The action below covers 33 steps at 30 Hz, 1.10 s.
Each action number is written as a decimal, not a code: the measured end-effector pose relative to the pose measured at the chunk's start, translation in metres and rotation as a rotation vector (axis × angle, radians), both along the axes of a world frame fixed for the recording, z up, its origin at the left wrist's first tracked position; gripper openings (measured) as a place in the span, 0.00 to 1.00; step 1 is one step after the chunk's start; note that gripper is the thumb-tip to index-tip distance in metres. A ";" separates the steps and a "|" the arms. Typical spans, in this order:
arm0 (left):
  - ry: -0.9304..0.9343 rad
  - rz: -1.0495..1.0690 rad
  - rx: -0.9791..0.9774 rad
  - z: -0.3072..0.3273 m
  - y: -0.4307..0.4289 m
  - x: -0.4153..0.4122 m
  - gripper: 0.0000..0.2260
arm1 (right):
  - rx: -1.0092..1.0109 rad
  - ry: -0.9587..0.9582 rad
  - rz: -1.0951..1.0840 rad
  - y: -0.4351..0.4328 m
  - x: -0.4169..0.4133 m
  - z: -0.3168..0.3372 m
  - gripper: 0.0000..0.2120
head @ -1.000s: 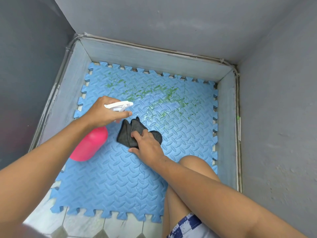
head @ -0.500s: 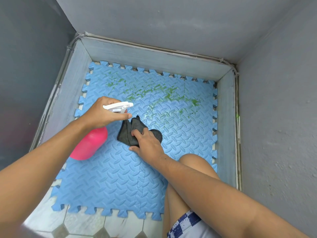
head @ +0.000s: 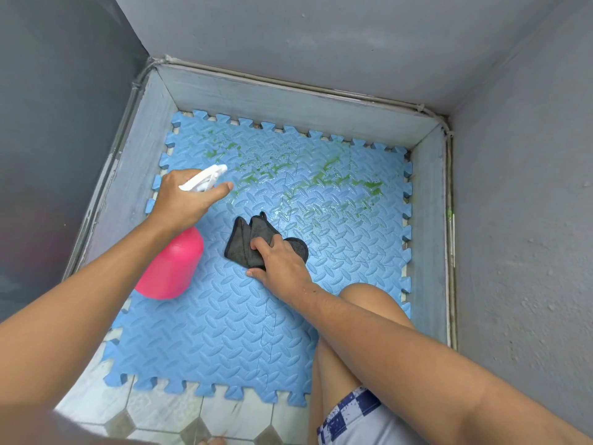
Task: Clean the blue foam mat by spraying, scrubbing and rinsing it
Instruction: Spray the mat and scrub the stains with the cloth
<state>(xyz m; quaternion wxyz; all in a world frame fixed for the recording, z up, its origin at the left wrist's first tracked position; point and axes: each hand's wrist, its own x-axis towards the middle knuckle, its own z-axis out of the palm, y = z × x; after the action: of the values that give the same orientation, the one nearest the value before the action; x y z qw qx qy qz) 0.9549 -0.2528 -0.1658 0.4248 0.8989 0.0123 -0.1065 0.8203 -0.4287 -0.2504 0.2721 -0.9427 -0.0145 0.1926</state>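
1. The blue foam mat (head: 231, 332) is lying flat on the tiled floor (head: 160, 409), filling a grey-walled corner; its jigsaw edges are probably the best places to take hold, and it looks light, soft and bendy.
2. On the mat's middle, the right hand (head: 282, 261) is pressing down on a dark cloth (head: 244, 242), fingers curled over it; the cloth looks limp and easily bunched.
3. Left of the cloth, the left hand (head: 186, 200) is gripping a pink spray bottle (head: 170, 268) at its white trigger head (head: 205, 179).
4. Beyond the cloth, green smears (head: 324, 178) are glistening; the wet foam is likely slippery.
5. Grey walls (head: 321, 43) are closing in beyond the mat's far and right edges.
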 end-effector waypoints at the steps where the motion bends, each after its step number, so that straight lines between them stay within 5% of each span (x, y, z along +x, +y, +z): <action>1: -0.013 0.029 0.016 0.000 0.000 0.000 0.27 | -0.001 0.000 0.000 0.000 0.000 0.000 0.25; 14: -0.003 0.138 0.259 0.002 0.001 -0.003 0.23 | 0.007 -0.017 0.006 -0.001 0.000 -0.002 0.24; 20: -0.010 0.249 0.266 0.003 0.009 -0.008 0.25 | 0.011 -0.023 0.004 -0.002 0.001 -0.003 0.24; 33: 0.053 0.065 0.088 -0.002 0.009 -0.013 0.23 | 0.005 -0.043 0.010 -0.003 0.000 -0.006 0.24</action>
<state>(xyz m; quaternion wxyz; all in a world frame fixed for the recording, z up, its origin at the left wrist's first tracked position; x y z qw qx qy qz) 0.9421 -0.2443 -0.1674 0.3877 0.9127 0.0573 -0.1157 0.8204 -0.4317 -0.2562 0.2730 -0.9459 -0.0256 0.1736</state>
